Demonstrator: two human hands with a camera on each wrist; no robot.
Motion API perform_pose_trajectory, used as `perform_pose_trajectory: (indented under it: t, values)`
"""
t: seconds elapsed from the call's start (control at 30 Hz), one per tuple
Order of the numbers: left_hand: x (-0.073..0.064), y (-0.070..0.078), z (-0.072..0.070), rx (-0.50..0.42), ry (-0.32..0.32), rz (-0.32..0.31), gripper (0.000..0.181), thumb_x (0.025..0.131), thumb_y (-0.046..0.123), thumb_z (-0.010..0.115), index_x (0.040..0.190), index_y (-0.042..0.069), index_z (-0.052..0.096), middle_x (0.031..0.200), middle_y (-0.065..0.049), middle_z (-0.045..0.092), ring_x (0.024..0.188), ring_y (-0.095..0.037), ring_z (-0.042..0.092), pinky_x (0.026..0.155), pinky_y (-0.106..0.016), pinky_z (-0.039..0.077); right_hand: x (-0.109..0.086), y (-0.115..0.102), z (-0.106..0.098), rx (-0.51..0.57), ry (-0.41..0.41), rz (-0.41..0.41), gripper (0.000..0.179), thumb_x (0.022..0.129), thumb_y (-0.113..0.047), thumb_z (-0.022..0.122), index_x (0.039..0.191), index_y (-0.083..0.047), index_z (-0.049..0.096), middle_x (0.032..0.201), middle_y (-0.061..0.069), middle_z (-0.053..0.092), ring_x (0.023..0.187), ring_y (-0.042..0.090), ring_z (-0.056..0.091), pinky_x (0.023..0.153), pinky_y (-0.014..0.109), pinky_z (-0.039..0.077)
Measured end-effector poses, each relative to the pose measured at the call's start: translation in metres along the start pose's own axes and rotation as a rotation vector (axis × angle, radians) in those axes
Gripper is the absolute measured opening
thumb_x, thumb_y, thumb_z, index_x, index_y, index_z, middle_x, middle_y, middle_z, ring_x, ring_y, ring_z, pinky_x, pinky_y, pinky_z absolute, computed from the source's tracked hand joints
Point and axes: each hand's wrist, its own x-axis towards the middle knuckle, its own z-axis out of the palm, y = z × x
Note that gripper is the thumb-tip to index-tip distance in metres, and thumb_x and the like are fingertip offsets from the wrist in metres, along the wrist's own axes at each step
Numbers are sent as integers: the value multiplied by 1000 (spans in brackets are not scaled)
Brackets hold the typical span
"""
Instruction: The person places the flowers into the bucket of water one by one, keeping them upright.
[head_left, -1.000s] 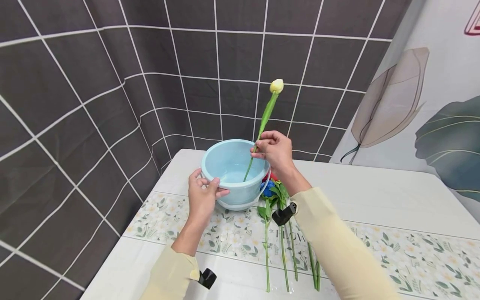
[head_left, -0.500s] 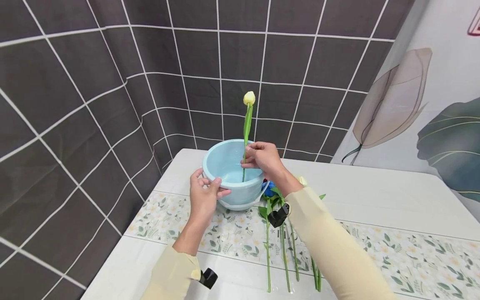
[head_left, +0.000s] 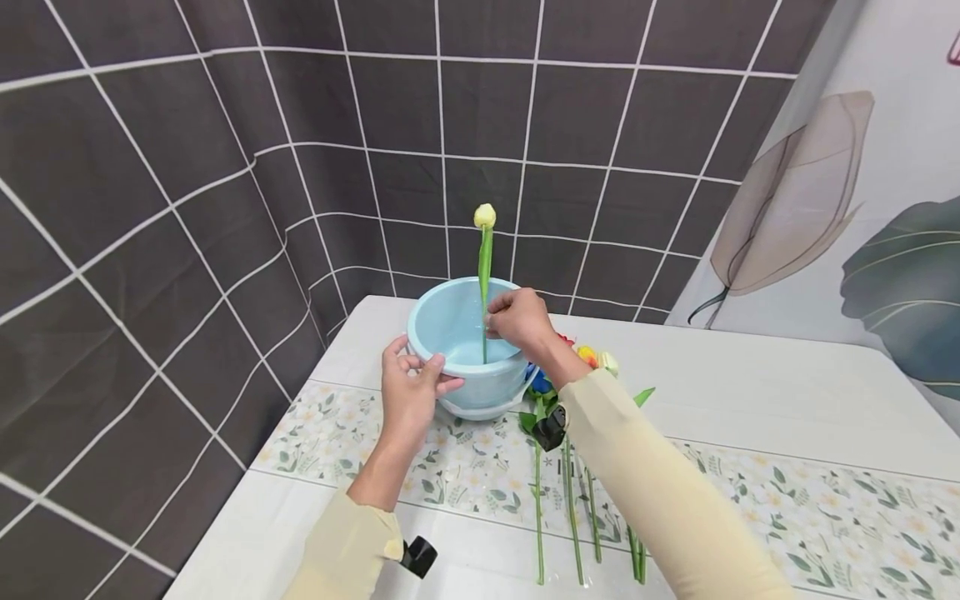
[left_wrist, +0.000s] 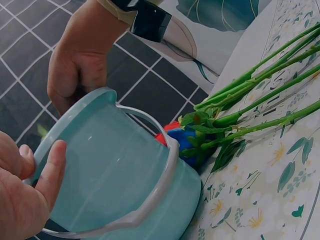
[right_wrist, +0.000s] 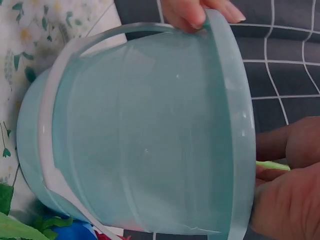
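A light blue bucket (head_left: 480, 390) with a white handle stands upright on the table. My left hand (head_left: 408, 392) grips its rim at the near left, and the left wrist view shows fingers (left_wrist: 52, 172) over the rim. With thumb and fingers, my right hand (head_left: 525, 321) pinches the green stem of a pale yellow tulip (head_left: 484, 217) above the bucket's right side. The tulip stands almost vertical, bloom up, its lower stem inside the bucket. In the right wrist view the bucket wall (right_wrist: 145, 130) hides most of the stem; a bit of green (right_wrist: 273, 165) shows beside the right hand.
Right of the bucket, several flowers lie on the table with stems (head_left: 539, 517) toward me: a blue bloom (head_left: 539, 380), an orange-yellow one (head_left: 587, 357) and a whitish one (head_left: 608, 363). A floral strip (head_left: 480, 475) crosses the white table. Dark tiled backdrop (head_left: 397, 108) stands behind.
My right hand has moved left and slightly down with the tulip, which has gone from leaning right to nearly upright and sits lower in the bucket. The left hand stays on the rim.
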Motion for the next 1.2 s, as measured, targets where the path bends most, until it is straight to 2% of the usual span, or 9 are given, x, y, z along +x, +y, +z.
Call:
perform_pose_trajectory:
  t: [0.1, 0.2, 0.4, 0.6, 0.73, 0.9, 1.2]
  values:
    - [0, 0, 2, -2, -1, -6, 64, 99, 6, 51, 150, 11, 13, 104, -13, 41, 79, -23, 71, 78, -28, 59, -1, 0, 0, -45, 36, -21, 16, 89, 1, 65, 103, 7, 67, 102, 20, 64, 86, 27, 71, 76, 33, 60]
    - [-1, 0, 3, -7, -2, -4, 64, 99, 6, 52, 150, 11, 13, 103, -13, 40, 78, -23, 71, 78, -28, 59, -3, 2, -2, -23, 44, -32, 16, 90, -1, 64, 103, 7, 68, 100, 20, 64, 83, 27, 72, 73, 30, 60]
    - [-1, 1, 5, 0, 3, -6, 64, 99, 6, 52, 150, 12, 14, 103, -13, 41, 76, -23, 71, 77, -28, 59, -8, 3, -10, 165, 46, -50, 24, 97, -8, 57, 112, 10, 62, 93, 21, 64, 73, 21, 70, 68, 29, 61]
    - [-2, 0, 5, -2, 6, 8, 64, 99, 5, 51, 150, 9, 13, 102, -13, 40, 77, -22, 71, 78, -28, 59, -13, 6, -23, 364, 79, -89, 25, 101, -14, 51, 104, 9, 59, 85, 19, 62, 62, 16, 68, 67, 31, 61]
    - [-3, 0, 5, -4, 11, 7, 64, 99, 5, 51, 150, 10, 13, 102, -13, 39, 78, -21, 71, 79, -27, 59, -16, 8, -34, 447, 76, -100, 31, 103, -20, 48, 109, 10, 55, 86, 19, 62, 61, 16, 67, 67, 31, 61]
    - [-2, 1, 5, -12, 19, -6, 64, 99, 6, 52, 150, 12, 14, 101, -12, 39, 76, -20, 71, 79, -27, 59, -22, 13, -51, 478, 81, -109, 36, 103, -25, 45, 114, 8, 52, 88, 18, 63, 62, 15, 67, 67, 29, 61]
    - [-1, 0, 4, -21, 23, 1, 63, 99, 5, 51, 150, 8, 14, 101, -13, 39, 74, -19, 71, 78, -29, 59, -47, 35, -90, 446, 129, -127, 31, 102, -30, 47, 115, -2, 51, 91, 14, 63, 66, 16, 68, 65, 27, 60]
